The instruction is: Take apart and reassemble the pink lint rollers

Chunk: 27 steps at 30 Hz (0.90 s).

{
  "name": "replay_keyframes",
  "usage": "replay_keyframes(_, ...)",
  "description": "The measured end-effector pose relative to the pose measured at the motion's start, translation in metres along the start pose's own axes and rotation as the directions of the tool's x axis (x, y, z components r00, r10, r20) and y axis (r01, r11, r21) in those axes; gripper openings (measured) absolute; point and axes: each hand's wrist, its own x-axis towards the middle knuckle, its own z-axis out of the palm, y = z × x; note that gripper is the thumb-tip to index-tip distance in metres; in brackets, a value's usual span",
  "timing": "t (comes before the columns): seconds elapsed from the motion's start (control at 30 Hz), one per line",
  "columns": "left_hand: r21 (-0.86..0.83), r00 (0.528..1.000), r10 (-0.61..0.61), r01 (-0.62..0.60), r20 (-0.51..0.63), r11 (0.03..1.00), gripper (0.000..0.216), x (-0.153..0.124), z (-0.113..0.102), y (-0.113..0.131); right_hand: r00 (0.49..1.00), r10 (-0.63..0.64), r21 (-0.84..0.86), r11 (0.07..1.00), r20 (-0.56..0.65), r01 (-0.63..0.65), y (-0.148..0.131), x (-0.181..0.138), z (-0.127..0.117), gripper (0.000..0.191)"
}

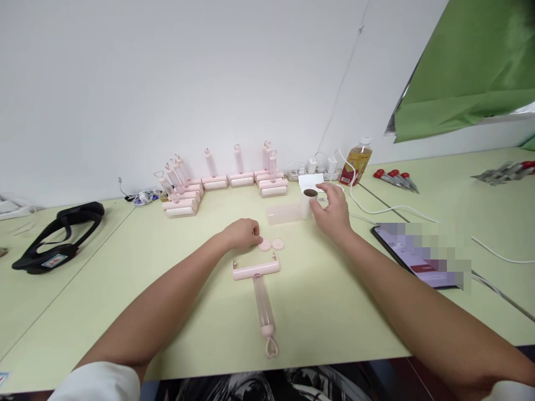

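Left hand (243,233): your fingers are curled in, knuckles up, with the fingertips (254,233) down at the left edge of a pink disc (264,245) that lies flat on the table (125,289). Contact is seen. Whether you pinch the disc or only press on it cannot be told. A second pink disc (278,243) lies just beside the first on its right, clear of your fingers.

Right hand (333,213): your fingers are part open. Thumb and forefinger close lightly on the right side of a white roll (310,198) with a dark core. The other fingers are loose behind it. The roll stands at the right end of a clear cover (285,214), which lies on its side between your two hands.

A pink roller frame (256,270) lies just nearer to you than the discs, untouched. Its handle (264,309) points towards you and ends in a heart loop.

Along the back edge stand finished pink rollers (217,178) in a row. An oil bottle (355,161) and red-handled tools (395,178) stand to the right of them. A phone (412,256) lies right of your right forearm, and a black headset (58,236) lies far left.
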Motion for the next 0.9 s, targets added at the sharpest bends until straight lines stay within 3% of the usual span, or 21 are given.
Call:
replay_keyframes(0.07, 0.054, 1.0, -0.022, 0.023, -0.013, 0.998, 0.019, 0.007, 0.006, 0.014, 0.996, -0.076, 0.029, 0.997, 0.053, 0.074, -0.017, -0.005, -0.004, 0.02)
replay_keyframes(0.1, 0.079, 0.999, -0.04, 0.041, -0.02, 0.996, 0.022, 0.01, 0.009, 0.02, 0.981, -0.096, 0.07, 0.994, 0.168, 0.085, -0.026, -0.009, -0.006, 0.018)
replay_keyframes(0.13, 0.102, 0.998, -0.058, 0.061, -0.027, 0.993, 0.026, 0.014, 0.013, 0.026, 0.939, -0.125, 0.114, 0.989, 0.321, 0.093, -0.034, -0.013, -0.007, 0.017)
replay_keyframes(0.2, 0.137, 0.996, -0.083, 0.088, -0.043, 0.987, 0.031, 0.021, 0.018, 0.036, 0.782, -0.186, 0.161, 0.981, 0.595, 0.11, -0.047, -0.022, -0.006, 0.019)
replay_keyframes(0.27, 0.159, 0.995, -0.082, 0.089, -0.051, 0.983, 0.034, 0.023, 0.018, 0.043, 0.657, -0.184, 0.133, 0.983, 0.731, 0.127, -0.052, -0.029, -0.003, 0.022)
replay_keyframes(0.3, 0.165, 0.996, -0.072, 0.08, -0.053, 0.983, 0.035, 0.022, 0.016, 0.046, 0.618, -0.163, 0.101, 0.986, 0.769, 0.135, -0.052, -0.031, -0.002, 0.023)
replay_keyframes(0.37, 0.167, 0.998, -0.037, 0.046, -0.054, 0.985, 0.035, 0.01, 0.011, 0.049, 0.581, -0.124, 0.049, 0.989, 0.804, 0.142, -0.05, -0.033, 0.001, 0.024)
replay_keyframes(0.4, 0.162, 0.999, -0.009, 0.017, -0.052, 0.987, 0.036, 0.001, 0.008, 0.049, 0.586, -0.112, 0.036, 0.99, 0.803, 0.14, -0.049, -0.033, 0.002, 0.024)
replay_keyframes(0.5, 0.121, 0.998, 0.063, -0.063, 0.001, 0.991, 0.041, -0.036, 0.004, 0.042, 0.675, -0.107, 0.054, 0.994, 0.73, 0.099, -0.052, -0.032, 0.0, 0.024)
replay_keyframes(0.53, 0.085, 0.991, 0.114, -0.119, 0.064, 0.989, 0.04, -0.048, 0.005, 0.037, 0.705, -0.105, 0.069, 0.994, 0.701, 0.079, -0.055, -0.033, -0.001, 0.023)
replay_keyframes(0.63, -0.029, 0.979, 0.172, -0.17, 0.107, 0.985, 0.035, -0.071, 0.012, 0.02, 0.721, -0.087, 0.123, 0.992, 0.688, 0.002, -0.07, -0.039, -0.004, 0.018)
replay_keyframes(0.7, -0.159, 0.987, 0.149, -0.139, 0.052, 0.977, 0.032, -0.073, 0.017, 0.007, 0.666, -0.072, 0.157, 0.985, 0.743, -0.068, -0.078, -0.045, -0.006, 0.019)
replay_keyframes(0.83, -0.413, 0.985, -0.005, -0.067, -0.171, 0.908, 0.037, -0.062, 0.028, -0.015, 0.444, -0.097, 0.182, 0.972, 0.891, -0.151, -0.085, -0.058, -0.007, 0.036)
replay_keyframes(0.9, -0.478, 0.965, -0.043, -0.089, -0.258, 0.874, 0.039, -0.057, 0.034, -0.019, 0.402, -0.101, 0.153, 0.983, 0.91, -0.097, -0.085, -0.062, -0.006, 0.043)
